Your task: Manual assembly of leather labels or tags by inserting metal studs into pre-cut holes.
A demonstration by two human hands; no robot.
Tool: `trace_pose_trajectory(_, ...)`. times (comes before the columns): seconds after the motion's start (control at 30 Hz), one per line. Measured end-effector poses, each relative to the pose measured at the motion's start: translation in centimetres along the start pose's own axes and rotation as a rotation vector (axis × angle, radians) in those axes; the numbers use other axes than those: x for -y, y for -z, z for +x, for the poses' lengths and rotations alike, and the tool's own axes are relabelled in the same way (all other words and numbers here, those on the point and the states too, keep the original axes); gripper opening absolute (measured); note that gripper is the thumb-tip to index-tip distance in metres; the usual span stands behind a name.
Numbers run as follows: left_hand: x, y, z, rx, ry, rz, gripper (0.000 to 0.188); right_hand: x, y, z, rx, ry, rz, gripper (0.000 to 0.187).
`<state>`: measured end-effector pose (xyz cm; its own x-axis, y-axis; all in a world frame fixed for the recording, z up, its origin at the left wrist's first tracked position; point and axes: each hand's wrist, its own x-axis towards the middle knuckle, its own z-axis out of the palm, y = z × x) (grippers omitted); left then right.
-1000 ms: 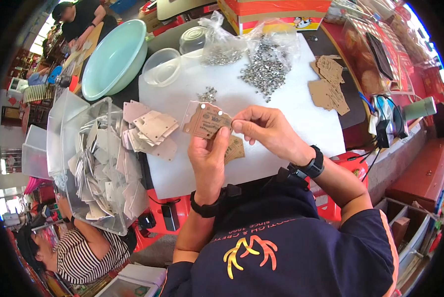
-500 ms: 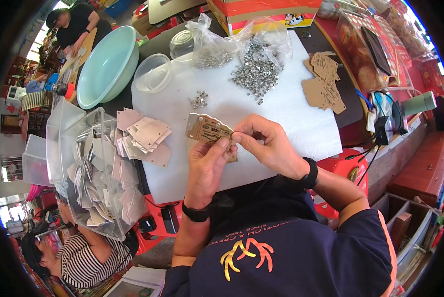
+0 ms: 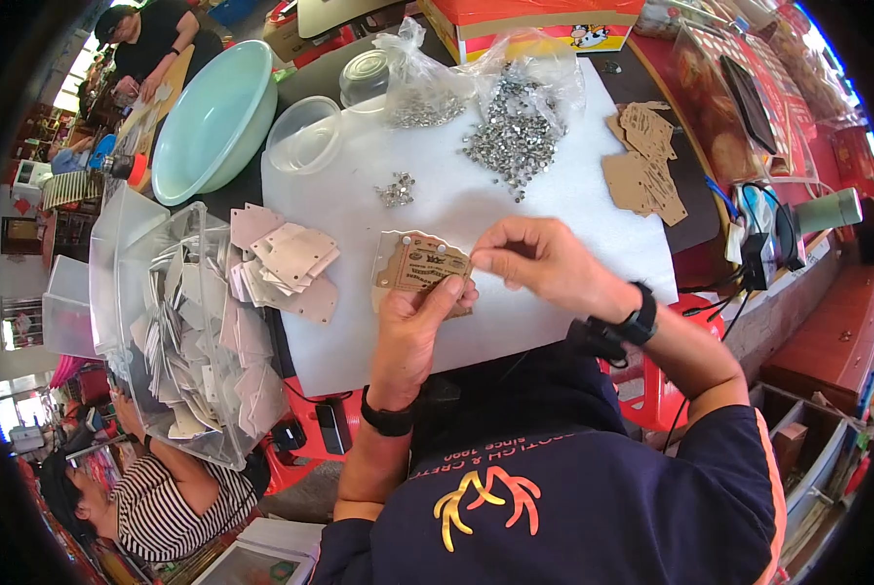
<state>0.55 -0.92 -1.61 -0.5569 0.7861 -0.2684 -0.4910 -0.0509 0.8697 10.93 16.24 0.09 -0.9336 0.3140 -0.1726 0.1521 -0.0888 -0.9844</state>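
Note:
A brown printed card (image 3: 419, 261) with a wavy upper edge and small corner holes is gripped between the thumb and fingers of my left hand (image 3: 409, 336), above the white sheet. Just off the card's right edge is my right hand (image 3: 544, 261), its thumb and forefinger pinched together; whatever sits between them is too small to make out. Beyond the card lies a little heap of shiny metal pieces (image 3: 395, 189). A larger heap of the same pieces (image 3: 515, 141) spills from a clear plastic bag (image 3: 544, 73) farther back.
Pale cards (image 3: 286, 258) lie left of my hands, beside a clear bin (image 3: 224, 444) full of more. Brown cards (image 3: 643, 166) are stacked at the right. A round clear tub (image 3: 305, 141) and a pale green basin (image 3: 213, 122) stand back left. Two other people work at left.
My right hand has drawn away to the right from the card's edge. The card in my left hand now shows more of its printed face.

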Motion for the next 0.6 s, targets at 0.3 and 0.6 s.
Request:
trace_pose_trajectory(0.3, -0.5, 0.7, -0.4, -0.037, -0.097, 0.058, 0.015, 0.9, 5.2, 5.0, -0.143, 0.265, -0.905, 0.013)
trace_pose_trajectory(0.6, -0.8, 0.9, -0.9, -0.112, -0.123, 0.000, 0.018, 0.7, 3.8, 6.7, -0.157, 0.226, -1.288, 0.013)
